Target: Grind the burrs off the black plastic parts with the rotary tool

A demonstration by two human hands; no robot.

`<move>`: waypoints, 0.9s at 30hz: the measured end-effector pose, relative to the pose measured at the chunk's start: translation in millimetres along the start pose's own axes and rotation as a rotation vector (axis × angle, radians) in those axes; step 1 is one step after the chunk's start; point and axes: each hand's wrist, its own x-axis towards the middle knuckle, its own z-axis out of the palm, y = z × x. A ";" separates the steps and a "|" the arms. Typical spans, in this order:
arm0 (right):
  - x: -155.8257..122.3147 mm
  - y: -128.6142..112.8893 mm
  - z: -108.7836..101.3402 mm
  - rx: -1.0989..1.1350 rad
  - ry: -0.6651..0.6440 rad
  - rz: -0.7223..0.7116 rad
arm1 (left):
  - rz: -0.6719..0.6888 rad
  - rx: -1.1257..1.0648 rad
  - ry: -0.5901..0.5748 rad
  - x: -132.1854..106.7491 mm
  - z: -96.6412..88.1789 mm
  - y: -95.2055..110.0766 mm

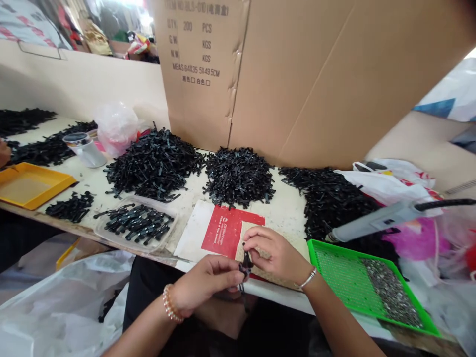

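My left hand (203, 285) and my right hand (273, 253) meet at the table's front edge, both pinched on a small black plastic part (245, 270) held between them. A pearl bracelet is on my left wrist and a silver bangle on my right. Under the hands lies a red and white paper sheet (223, 230). Right of my right hand sits a green tray (334, 275) with small grey metal pieces. Behind, three heaps of black plastic parts lie on the table: left heap (154, 161), middle heap (238, 176), right heap (327, 198).
A clear tray of assembled black parts (136, 223) lies at the left front, a yellow tray (31, 183) further left. A grey powered tool (383, 218) rests over the green tray. Cardboard box walls (297, 74) stand behind. Plastic bags lie at right and below left.
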 end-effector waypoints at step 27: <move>-36.3 -25.3 80.5 1.308 0.574 0.718 | 0.109 0.034 0.198 -8.2 20.4 -8.5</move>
